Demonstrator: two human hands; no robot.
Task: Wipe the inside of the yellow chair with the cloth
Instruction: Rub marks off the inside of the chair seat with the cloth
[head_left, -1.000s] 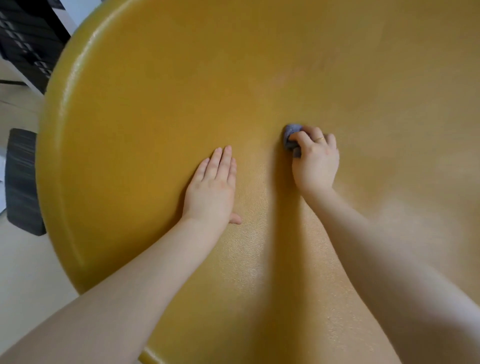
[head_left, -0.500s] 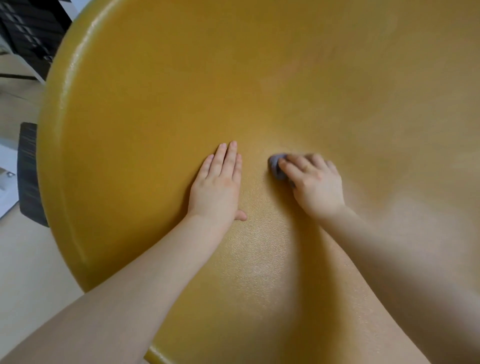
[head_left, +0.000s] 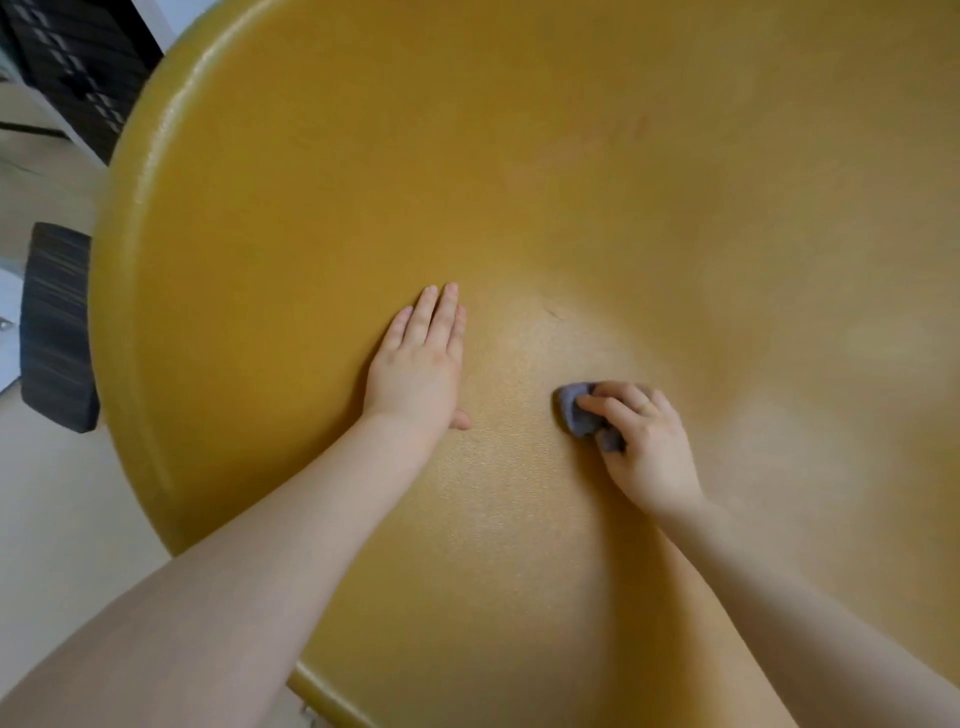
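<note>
Two hands on the yellow chair: left hand flat, right hand fingers gripping cloth.

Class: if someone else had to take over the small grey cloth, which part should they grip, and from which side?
Grip the bunched end of the cloth poking out past the right hand, coming from the left and above; the hand covers the rest.
</note>
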